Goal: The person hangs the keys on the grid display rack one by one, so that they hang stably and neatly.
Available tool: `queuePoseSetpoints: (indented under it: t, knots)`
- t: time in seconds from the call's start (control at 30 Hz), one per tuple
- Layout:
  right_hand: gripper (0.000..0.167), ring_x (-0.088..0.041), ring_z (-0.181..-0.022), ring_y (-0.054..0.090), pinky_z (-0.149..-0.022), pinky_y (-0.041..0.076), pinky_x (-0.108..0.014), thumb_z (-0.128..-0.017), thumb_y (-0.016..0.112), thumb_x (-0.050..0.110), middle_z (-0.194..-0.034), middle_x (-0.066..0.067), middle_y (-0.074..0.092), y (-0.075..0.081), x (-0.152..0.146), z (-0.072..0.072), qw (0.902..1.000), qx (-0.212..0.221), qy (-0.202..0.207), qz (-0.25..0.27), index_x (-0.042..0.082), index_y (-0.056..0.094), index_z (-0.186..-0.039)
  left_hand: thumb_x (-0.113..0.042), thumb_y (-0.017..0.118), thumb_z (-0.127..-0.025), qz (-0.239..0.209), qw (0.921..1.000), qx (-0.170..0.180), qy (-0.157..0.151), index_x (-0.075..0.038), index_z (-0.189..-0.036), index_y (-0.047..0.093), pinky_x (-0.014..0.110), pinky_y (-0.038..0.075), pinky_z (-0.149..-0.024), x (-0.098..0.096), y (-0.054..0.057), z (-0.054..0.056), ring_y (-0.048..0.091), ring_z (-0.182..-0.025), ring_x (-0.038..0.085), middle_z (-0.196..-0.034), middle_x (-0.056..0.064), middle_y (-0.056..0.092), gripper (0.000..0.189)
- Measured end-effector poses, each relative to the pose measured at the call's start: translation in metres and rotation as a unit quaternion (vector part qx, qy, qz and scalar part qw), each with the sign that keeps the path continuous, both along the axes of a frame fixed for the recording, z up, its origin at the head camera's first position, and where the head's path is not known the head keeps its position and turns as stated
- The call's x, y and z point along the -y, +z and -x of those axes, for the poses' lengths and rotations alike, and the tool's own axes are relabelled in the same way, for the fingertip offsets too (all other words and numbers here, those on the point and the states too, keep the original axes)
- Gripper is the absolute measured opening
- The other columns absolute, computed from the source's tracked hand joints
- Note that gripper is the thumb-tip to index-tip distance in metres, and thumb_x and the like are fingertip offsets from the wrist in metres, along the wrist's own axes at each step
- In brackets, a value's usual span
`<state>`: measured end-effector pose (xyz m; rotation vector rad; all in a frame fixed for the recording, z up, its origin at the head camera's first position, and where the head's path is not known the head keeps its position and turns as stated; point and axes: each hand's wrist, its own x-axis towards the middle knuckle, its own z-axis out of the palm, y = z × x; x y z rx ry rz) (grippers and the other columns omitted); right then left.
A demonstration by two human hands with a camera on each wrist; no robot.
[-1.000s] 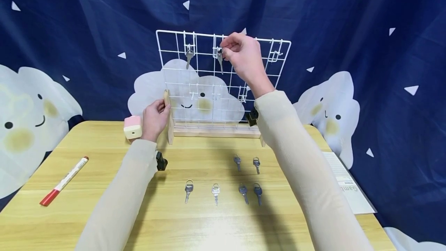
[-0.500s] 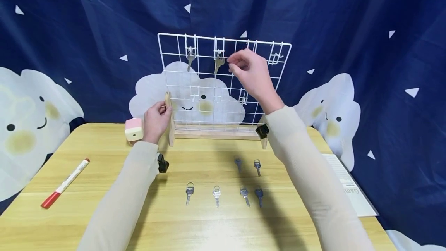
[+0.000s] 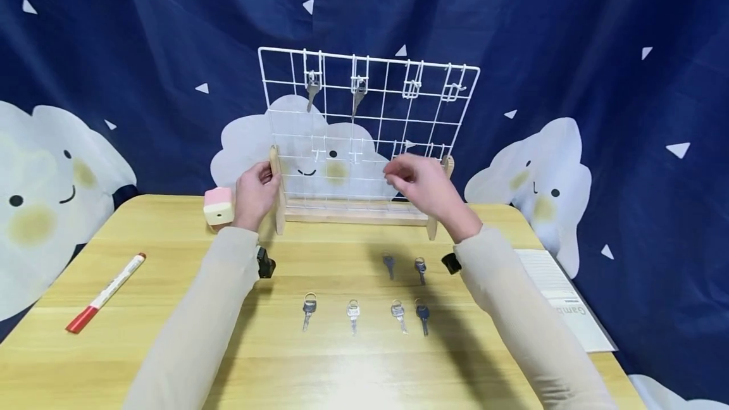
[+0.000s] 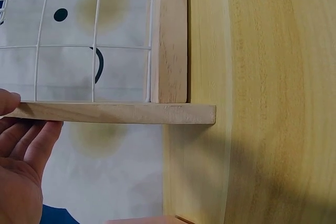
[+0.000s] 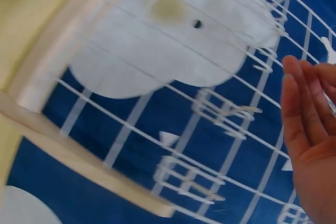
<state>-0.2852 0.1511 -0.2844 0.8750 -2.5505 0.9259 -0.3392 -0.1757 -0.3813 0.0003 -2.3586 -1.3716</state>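
Note:
A white wire grid rack (image 3: 398, 61) stands in a wooden frame at the back of the table. My left hand (image 3: 256, 192) grips its left wooden post (image 4: 121, 113), thumb on one side and fingers on the other. Two keys hang from hooks on the top row, one key (image 3: 312, 90) at the left and another key (image 3: 358, 99) beside it. My right hand (image 3: 424, 182) is in front of the lower right of the grid, fingers loosely bent and nothing held. Several keys lie on the table, among them a silver key (image 3: 353, 312) and a dark-headed key (image 3: 422, 312).
More hooks are on the grid, including a top-row hook (image 3: 411, 88) at the right. A pink and cream block (image 3: 218, 207) sits left of the rack. A red-capped marker (image 3: 108, 293) lies at the left, a white booklet (image 3: 569, 309) at the right edge.
My right hand has let go of the second hanging key and moved down and right, away from the top row. The key stays on its hook. My left hand keeps its grip.

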Motion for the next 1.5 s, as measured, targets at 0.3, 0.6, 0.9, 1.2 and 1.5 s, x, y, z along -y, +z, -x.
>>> queuePoseSetpoints:
  t: [0.3,0.6,0.9,1.2,1.5]
  knots:
    - [0.011,-0.021,-0.094,0.066,-0.084,0.058,-0.035,-0.091,0.067,0.003,-0.100,-0.007,0.070,-0.053,-0.018,0.000,0.9915,0.120,0.022,-0.044,0.002,0.072,-0.101,-0.011,0.059,-0.098,0.005,0.9998,0.013,-0.011,0.006,-0.134,0.055,0.036,0.048,-0.102,0.001,0.001,0.000,0.058,-0.118,0.031,-0.128,0.022,0.060,0.039]
    - [0.019,-0.025,-0.099,0.065,-0.090,0.055,-0.043,-0.088,0.072,0.007,-0.103,-0.010,0.070,-0.087,-0.021,0.003,0.9822,0.169,0.045,-0.067,-0.001,0.070,-0.106,-0.010,0.060,-0.098,0.019,0.9997,0.011,-0.009,0.007,-0.131,0.057,0.038,0.049,-0.101,0.003,0.006,0.000,0.060,-0.115,0.032,-0.125,0.023,0.062,0.038]
    - [0.026,-0.026,-0.102,0.062,-0.093,0.051,-0.040,-0.086,0.071,0.002,-0.108,-0.011,0.068,-0.109,-0.017,-0.001,0.9753,0.176,0.018,-0.132,0.000,0.070,-0.112,-0.012,0.062,-0.097,-0.007,0.9997,0.022,-0.003,0.005,-0.132,0.058,0.036,0.051,-0.098,0.001,0.004,0.002,0.061,-0.115,0.029,-0.125,0.022,0.062,0.039]
    - [0.026,-0.020,-0.093,0.060,-0.086,0.053,-0.035,-0.084,0.076,0.002,-0.100,-0.006,0.067,-0.132,-0.019,0.008,0.9645,0.242,0.006,-0.105,0.000,0.071,-0.109,-0.014,0.061,-0.098,-0.022,0.9993,0.030,-0.006,0.005,-0.135,0.056,0.036,0.050,-0.099,0.000,0.002,0.002,0.059,-0.117,0.030,-0.129,0.023,0.060,0.042]
    - [0.020,-0.016,-0.085,0.058,-0.078,0.052,-0.030,-0.084,0.076,0.004,-0.092,-0.001,0.062,-0.144,-0.013,0.010,0.9621,0.229,-0.001,-0.149,0.005,0.073,-0.103,-0.013,0.062,-0.098,-0.024,0.9994,0.023,-0.005,0.004,-0.134,0.056,0.035,0.050,-0.099,0.000,-0.001,0.000,0.060,-0.116,0.029,-0.128,0.022,0.060,0.041]
